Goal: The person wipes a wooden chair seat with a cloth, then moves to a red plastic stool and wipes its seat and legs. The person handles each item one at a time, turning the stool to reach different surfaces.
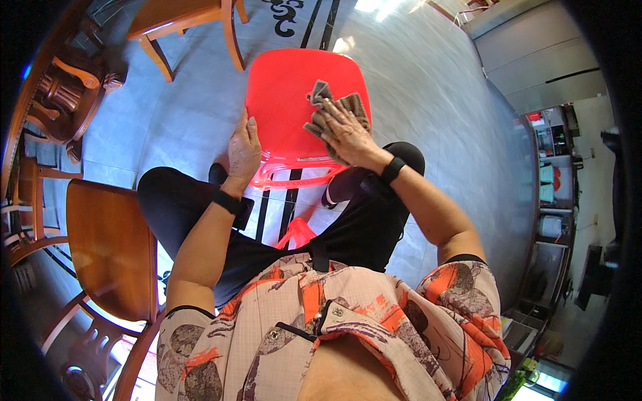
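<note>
Between my knees stands a red plastic stool (288,100) with a smooth, rounded square top. My left hand (244,150) grips its left edge, thumb on top and the other fingers mostly hidden at the side. On the right part of the top, a crumpled brown cloth (355,104) lies under my right hand (348,131). The fingers of that hand are spread over the cloth and press it against the red surface. A dark band circles each wrist.
A wooden chair (113,245) is close by my left knee. Another wooden chair (185,17) stands beyond the stool to the left, near carved wooden furniture (67,95). Grey tiles (426,90) cover the floor. Shelves (554,175) holding goods line the right side. More red plastic (300,233) shows below me.
</note>
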### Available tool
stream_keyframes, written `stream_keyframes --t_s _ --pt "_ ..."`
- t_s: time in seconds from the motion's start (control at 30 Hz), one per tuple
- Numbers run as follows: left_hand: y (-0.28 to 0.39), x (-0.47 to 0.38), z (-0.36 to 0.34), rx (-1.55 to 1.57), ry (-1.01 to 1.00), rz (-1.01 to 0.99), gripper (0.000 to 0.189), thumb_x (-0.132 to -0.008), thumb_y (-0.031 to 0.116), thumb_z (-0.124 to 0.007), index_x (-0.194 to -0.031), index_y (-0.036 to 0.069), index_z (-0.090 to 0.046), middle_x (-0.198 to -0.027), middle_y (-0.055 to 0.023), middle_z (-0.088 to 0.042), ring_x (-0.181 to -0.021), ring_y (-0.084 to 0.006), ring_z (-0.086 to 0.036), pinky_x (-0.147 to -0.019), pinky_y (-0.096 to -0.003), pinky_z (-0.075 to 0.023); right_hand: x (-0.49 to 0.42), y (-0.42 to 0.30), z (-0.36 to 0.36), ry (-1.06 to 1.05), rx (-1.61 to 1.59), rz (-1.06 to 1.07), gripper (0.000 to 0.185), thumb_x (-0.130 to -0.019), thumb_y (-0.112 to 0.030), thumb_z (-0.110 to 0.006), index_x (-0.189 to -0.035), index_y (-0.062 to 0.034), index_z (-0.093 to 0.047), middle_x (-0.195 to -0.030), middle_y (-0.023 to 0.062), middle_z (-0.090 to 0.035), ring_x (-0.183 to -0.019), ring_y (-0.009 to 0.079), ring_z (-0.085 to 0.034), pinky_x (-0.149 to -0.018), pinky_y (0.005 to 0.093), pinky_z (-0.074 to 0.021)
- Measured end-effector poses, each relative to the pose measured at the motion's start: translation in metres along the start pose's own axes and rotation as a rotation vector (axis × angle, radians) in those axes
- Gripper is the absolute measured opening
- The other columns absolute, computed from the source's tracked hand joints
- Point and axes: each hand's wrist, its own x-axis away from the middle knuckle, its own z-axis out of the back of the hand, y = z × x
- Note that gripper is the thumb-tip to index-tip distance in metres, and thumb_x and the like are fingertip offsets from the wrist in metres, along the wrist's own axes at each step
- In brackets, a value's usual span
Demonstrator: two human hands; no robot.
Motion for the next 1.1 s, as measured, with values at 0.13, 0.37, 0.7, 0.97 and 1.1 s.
stream_keyframes --t_s 0.13,0.37,0.7,0.97,1.1 --pt "-0.001 0.0 -0.002 -0.044 0.022 -0.028 0.048 -0.108 0.026 -0.041 -0.14 -0.009 -0.046 -0.127 -0.0336 -0.059 -0.116 -0.0466 -0.06 -0.098 -0.0454 -0.05 -0.012 0.057 -0.007 -0.036 -0.117 -0.217 0.059 -0.102 -0.035 -0.051 -0.151 -0.0053 -0.04 -0.164 0.0177 -0.023 -0.151 0.0402 -0.018 -0.123 0.0477 -0.0155" --pt "-0.01 0.0 -0.005 -0.055 0.041 -0.05 0.046 -0.108 0.025 -0.041 -0.139 -0.009 -0.048 -0.128 -0.033 -0.059 -0.117 -0.0459 -0.06 -0.099 -0.0456 -0.0493 -0.078 0.13 -0.034 0.056 0.008 -0.286 0.059 -0.101 -0.038 -0.048 -0.149 -0.0052 -0.043 -0.162 0.0198 -0.026 -0.15 0.0422 -0.017 -0.123 0.0521 -0.0142" --pt "-0.005 0.001 -0.003 -0.042 0.044 -0.031 0.045 -0.107 0.024 -0.042 -0.139 -0.008 -0.048 -0.129 -0.0344 -0.058 -0.116 -0.0457 -0.06 -0.099 -0.0463 -0.049 -0.178 0.053 -0.072 0.104 -0.059 -0.05 0.055 -0.102 -0.039 -0.046 -0.149 -0.0118 -0.043 -0.162 0.0094 -0.027 -0.149 0.0448 -0.02 -0.118 0.0599 -0.024" --pt "-0.004 -0.001 -0.006 0.022 0.093 -0.091 0.049 -0.108 0.028 -0.037 -0.142 -0.008 -0.043 -0.126 -0.0348 -0.059 -0.115 -0.0497 -0.059 -0.096 -0.0465 -0.0491 -0.136 -0.034 -0.043 0.228 -0.018 0.398 0.044 -0.095 -0.024 -0.056 -0.136 -0.0072 -0.058 -0.143 0.0116 -0.052 -0.142 0.0324 -0.036 -0.118 0.0493 -0.0286" --pt "-0.007 0.002 -0.005 0.06 0.021 0.055 0.052 -0.108 0.029 -0.038 -0.145 -0.009 -0.038 -0.126 -0.0361 -0.058 -0.117 -0.05 -0.057 -0.095 -0.0466 -0.0486 -0.086 -0.063 -0.027 0.203 -0.177 0.291 0.044 -0.095 -0.023 -0.056 -0.136 -0.0068 -0.058 -0.145 0.0146 -0.05 -0.141 0.0337 -0.039 -0.117 0.0456 -0.0305"
